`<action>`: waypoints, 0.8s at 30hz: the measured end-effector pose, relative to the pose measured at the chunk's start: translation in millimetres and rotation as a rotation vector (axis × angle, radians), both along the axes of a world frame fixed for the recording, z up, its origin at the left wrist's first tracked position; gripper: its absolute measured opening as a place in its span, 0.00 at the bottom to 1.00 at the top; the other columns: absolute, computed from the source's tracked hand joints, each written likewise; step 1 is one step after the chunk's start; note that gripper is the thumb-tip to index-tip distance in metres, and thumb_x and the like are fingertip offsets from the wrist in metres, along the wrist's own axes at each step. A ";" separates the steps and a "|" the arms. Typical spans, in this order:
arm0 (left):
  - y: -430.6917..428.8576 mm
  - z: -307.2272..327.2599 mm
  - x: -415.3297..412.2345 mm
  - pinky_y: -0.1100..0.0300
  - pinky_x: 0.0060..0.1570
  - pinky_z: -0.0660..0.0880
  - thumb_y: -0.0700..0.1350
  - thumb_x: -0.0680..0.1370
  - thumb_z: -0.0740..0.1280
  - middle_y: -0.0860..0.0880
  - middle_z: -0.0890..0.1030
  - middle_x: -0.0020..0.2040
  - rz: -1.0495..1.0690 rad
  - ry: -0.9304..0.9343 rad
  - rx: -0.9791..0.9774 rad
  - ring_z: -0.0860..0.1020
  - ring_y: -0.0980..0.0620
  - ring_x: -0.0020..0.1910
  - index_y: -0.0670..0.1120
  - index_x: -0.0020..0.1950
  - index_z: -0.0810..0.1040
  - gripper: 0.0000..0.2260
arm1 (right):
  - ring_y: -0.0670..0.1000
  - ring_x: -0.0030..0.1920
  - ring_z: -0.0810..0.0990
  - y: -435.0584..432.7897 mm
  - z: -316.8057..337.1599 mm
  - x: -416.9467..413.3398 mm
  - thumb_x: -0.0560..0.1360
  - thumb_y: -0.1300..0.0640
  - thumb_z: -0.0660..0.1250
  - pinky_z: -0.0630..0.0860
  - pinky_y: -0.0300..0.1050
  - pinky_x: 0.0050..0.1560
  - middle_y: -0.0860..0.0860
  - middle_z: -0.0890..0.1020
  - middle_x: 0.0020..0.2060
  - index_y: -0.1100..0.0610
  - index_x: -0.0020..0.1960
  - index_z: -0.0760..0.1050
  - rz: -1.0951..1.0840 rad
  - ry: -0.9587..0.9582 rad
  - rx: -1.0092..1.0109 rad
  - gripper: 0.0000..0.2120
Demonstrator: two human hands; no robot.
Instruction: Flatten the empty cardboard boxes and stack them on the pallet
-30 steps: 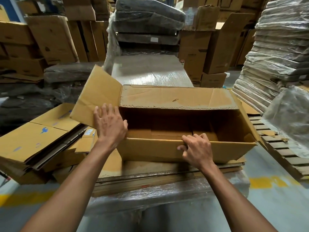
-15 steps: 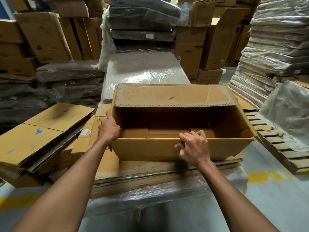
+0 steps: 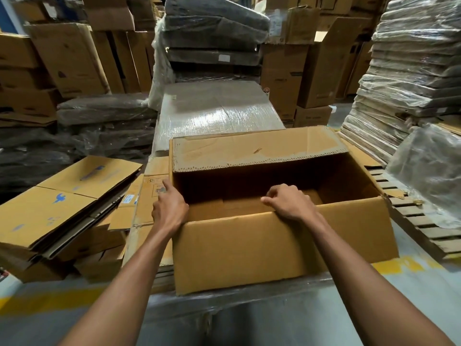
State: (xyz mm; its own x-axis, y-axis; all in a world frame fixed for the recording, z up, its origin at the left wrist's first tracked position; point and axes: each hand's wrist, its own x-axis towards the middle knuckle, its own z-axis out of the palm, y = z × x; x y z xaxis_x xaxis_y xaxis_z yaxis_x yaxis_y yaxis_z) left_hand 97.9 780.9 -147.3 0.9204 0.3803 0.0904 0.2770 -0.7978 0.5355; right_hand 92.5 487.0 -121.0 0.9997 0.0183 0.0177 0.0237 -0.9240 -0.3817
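An open, empty brown cardboard box [image 3: 262, 248] stands upright in front of me on a low stack of flattened cardboard [image 3: 144, 211]. Its far flap [image 3: 257, 148] leans back and its inside is dark. My left hand [image 3: 168, 208] grips the box's near left corner, fingers along the left wall. My right hand [image 3: 290, 202] holds the top edge of the near wall, fingers curled over the rim into the box. A wooden pallet [image 3: 424, 228] lies to the right, partly hidden by the box.
A pile of flattened boxes with blue print [image 3: 57, 203] lies at my left. A shrink-wrapped flat stack [image 3: 214, 108] sits just behind the box. Wrapped bundles [image 3: 409, 63] tower at right; upright cartons [image 3: 69, 56] fill the back. Yellow floor line [image 3: 50, 300] runs below.
The box's left flap has folded down out of sight. The box has come closer to me and now stands taller, with my left hand moved from the flap to the left corner.
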 end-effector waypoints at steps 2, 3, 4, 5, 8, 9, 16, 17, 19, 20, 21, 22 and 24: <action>0.2 2.1 -2.4 0.44 0.47 0.82 0.40 0.80 0.65 0.39 0.79 0.52 0.013 -0.012 0.005 0.81 0.41 0.46 0.47 0.82 0.44 0.37 | 0.51 0.61 0.80 10.7 7.9 13.0 0.78 0.46 0.70 0.76 0.54 0.65 0.50 0.82 0.62 0.52 0.70 0.76 0.010 0.037 0.280 0.22; -0.1 3.4 -4.6 0.46 0.44 0.81 0.40 0.80 0.65 0.40 0.79 0.48 0.021 -0.021 0.013 0.80 0.43 0.43 0.46 0.82 0.45 0.37 | 0.51 0.62 0.80 17.7 12.2 18.0 0.78 0.50 0.71 0.77 0.55 0.65 0.51 0.82 0.63 0.54 0.72 0.74 0.005 0.072 0.496 0.24; -0.6 4.0 -6.8 0.48 0.41 0.80 0.39 0.80 0.65 0.42 0.78 0.45 0.026 -0.032 0.021 0.79 0.44 0.40 0.46 0.82 0.46 0.37 | 0.51 0.63 0.80 25.2 16.1 22.0 0.78 0.54 0.71 0.78 0.56 0.64 0.52 0.81 0.63 0.56 0.74 0.72 -0.008 0.138 0.751 0.26; -1.1 3.6 -8.9 0.50 0.37 0.78 0.39 0.80 0.65 0.44 0.77 0.41 0.033 -0.040 0.025 0.78 0.46 0.38 0.46 0.82 0.47 0.37 | 0.52 0.63 0.79 32.5 18.6 24.9 0.79 0.57 0.70 0.79 0.56 0.63 0.53 0.81 0.63 0.58 0.76 0.70 -0.023 0.205 1.011 0.26; -2.2 2.9 -13.3 0.54 0.30 0.72 0.38 0.79 0.66 0.46 0.75 0.37 0.046 -0.081 0.028 0.76 0.48 0.33 0.45 0.80 0.51 0.35 | 0.54 0.66 0.78 51.9 21.9 29.1 0.80 0.66 0.64 0.77 0.59 0.65 0.57 0.78 0.66 0.62 0.71 0.71 -0.062 0.215 1.520 0.20; -1.4 1.7 -12.9 0.56 0.28 0.70 0.38 0.79 0.66 0.46 0.75 0.36 0.051 -0.092 0.040 0.75 0.49 0.32 0.45 0.80 0.51 0.34 | 0.55 0.68 0.77 56.9 22.4 31.9 0.79 0.68 0.63 0.77 0.60 0.65 0.56 0.76 0.68 0.61 0.69 0.72 -0.044 0.159 1.574 0.18; -1.3 -8.1 -18.0 0.52 0.32 0.76 0.45 0.86 0.55 0.47 0.74 0.37 0.052 -0.113 0.013 0.75 0.50 0.32 0.43 0.74 0.60 0.17 | 0.52 0.77 0.64 72.1 54.0 74.6 0.77 0.65 0.70 0.64 0.47 0.75 0.50 0.63 0.79 0.49 0.83 0.54 0.133 -0.266 0.901 0.41; -2.2 -8.1 -20.0 0.53 0.31 0.75 0.45 0.86 0.55 0.47 0.74 0.36 0.077 -0.099 -0.005 0.75 0.50 0.32 0.43 0.72 0.63 0.15 | 0.53 0.79 0.60 71.3 58.6 84.7 0.77 0.64 0.70 0.61 0.47 0.76 0.50 0.61 0.80 0.49 0.83 0.53 0.140 -0.306 0.723 0.42; -3.5 -7.4 -24.4 0.56 0.28 0.73 0.44 0.86 0.57 0.48 0.73 0.35 0.089 -0.087 0.002 0.74 0.52 0.30 0.43 0.72 0.63 0.15 | 0.54 0.81 0.53 69.0 64.4 103.6 0.77 0.63 0.69 0.58 0.61 0.78 0.48 0.55 0.82 0.48 0.84 0.50 0.148 -0.359 0.394 0.43; -4.8 -7.0 -26.3 0.56 0.27 0.74 0.43 0.85 0.59 0.48 0.73 0.35 0.065 -0.090 0.044 0.75 0.52 0.30 0.44 0.75 0.59 0.20 | 0.54 0.82 0.50 68.4 66.7 110.4 0.77 0.62 0.68 0.57 0.66 0.77 0.46 0.51 0.83 0.48 0.84 0.49 0.146 -0.352 0.255 0.43; -5.1 -7.9 -26.9 0.57 0.26 0.74 0.42 0.83 0.61 0.48 0.74 0.34 0.035 -0.084 0.081 0.75 0.52 0.29 0.43 0.79 0.54 0.26 | 0.54 0.82 0.48 67.4 68.0 117.8 0.76 0.62 0.67 0.57 0.68 0.77 0.45 0.49 0.83 0.48 0.84 0.50 0.138 -0.333 0.148 0.42; -5.0 -8.0 -27.6 0.58 0.25 0.72 0.41 0.82 0.63 0.49 0.74 0.34 0.021 -0.081 0.099 0.75 0.53 0.29 0.43 0.81 0.49 0.32 | 0.54 0.82 0.47 66.9 69.8 123.6 0.75 0.63 0.65 0.57 0.69 0.76 0.44 0.49 0.83 0.50 0.84 0.50 0.131 -0.317 0.070 0.42; -4.3 -7.3 -28.1 0.61 0.24 0.69 0.39 0.81 0.64 0.49 0.75 0.33 0.010 -0.084 0.116 0.75 0.53 0.28 0.42 0.82 0.47 0.35 | 0.56 0.82 0.49 66.7 70.0 133.1 0.74 0.62 0.65 0.59 0.69 0.75 0.45 0.50 0.83 0.52 0.83 0.51 0.115 -0.298 -0.055 0.41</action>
